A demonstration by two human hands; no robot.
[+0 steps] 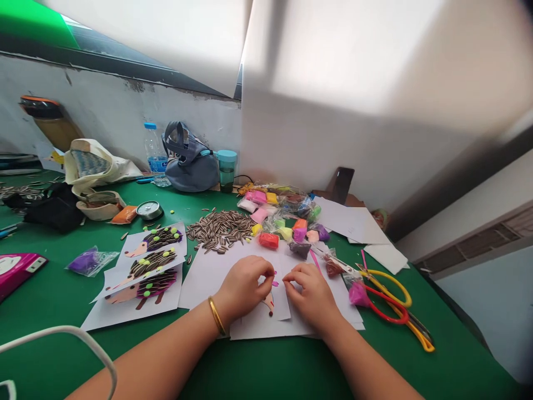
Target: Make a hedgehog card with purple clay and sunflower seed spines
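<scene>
My left hand (pixel 246 286), with a gold bracelet at the wrist, is over white paper (pixel 200 286), its thumb and index finger pinched together; anything between the tips is too small to make out. Just right of it, my right hand (pixel 310 291) has its thumb and index fingertips close together, and what they may hold cannot be told. Between and below the hands, a partly hidden hedgehog face (pixel 269 304) with a dark nose shows on a sheet. Small pink pieces (pixel 275 283) lie beside the left fingertips. Behind the hands is a pile of striped sunflower seeds (pixel 222 226).
Finished hedgehog pictures (pixel 152 289) lie at left. Bagged coloured clay (pixel 268 240) sits behind the paper, scissors (pixel 387 297) at right. A purple clay bag (pixel 88 261), round tin (pixel 150 210), blue bag (pixel 189 161), bottles and phone (pixel 342 185) stand farther out. A white cable (pixel 75 331) crosses lower left.
</scene>
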